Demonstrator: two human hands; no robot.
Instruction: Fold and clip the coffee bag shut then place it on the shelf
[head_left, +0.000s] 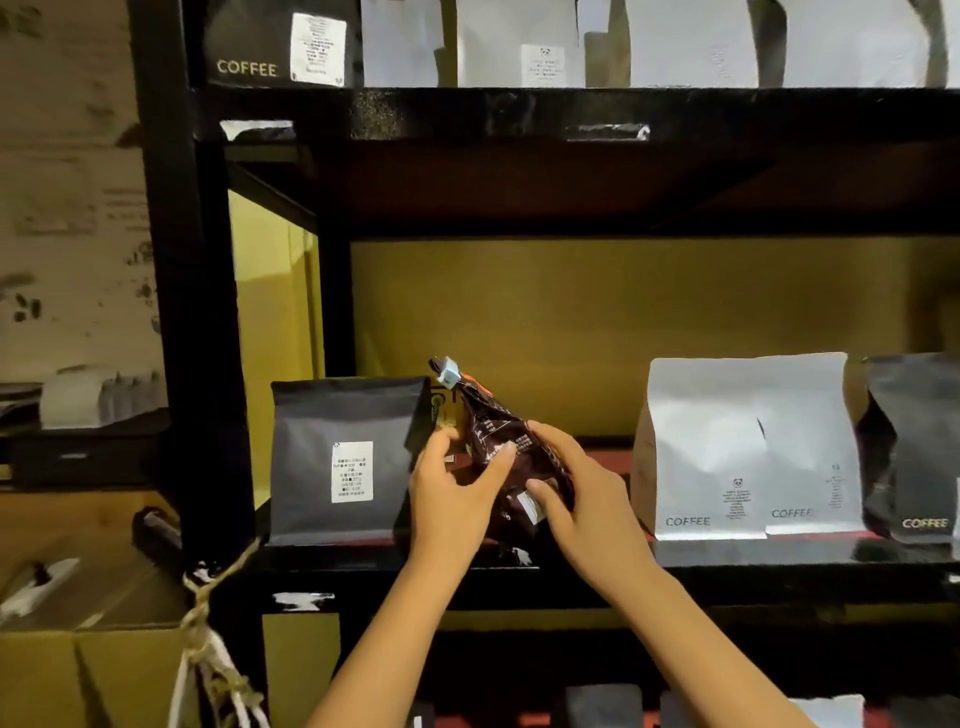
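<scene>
Dark brown coffee bag (511, 457) upright near shelf (727, 558) front edge, between black bag (345, 460) and white bags (727, 447); pale blue clip (448, 373) on folded top. Left hand (452, 486) and right hand (576, 493) clasping its sides.

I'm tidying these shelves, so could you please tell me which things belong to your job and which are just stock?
In the job: brown coffee bag, blue clip, shelf.

Just stock: black coffee bag, white coffee bags, cardboard boxes.
</scene>
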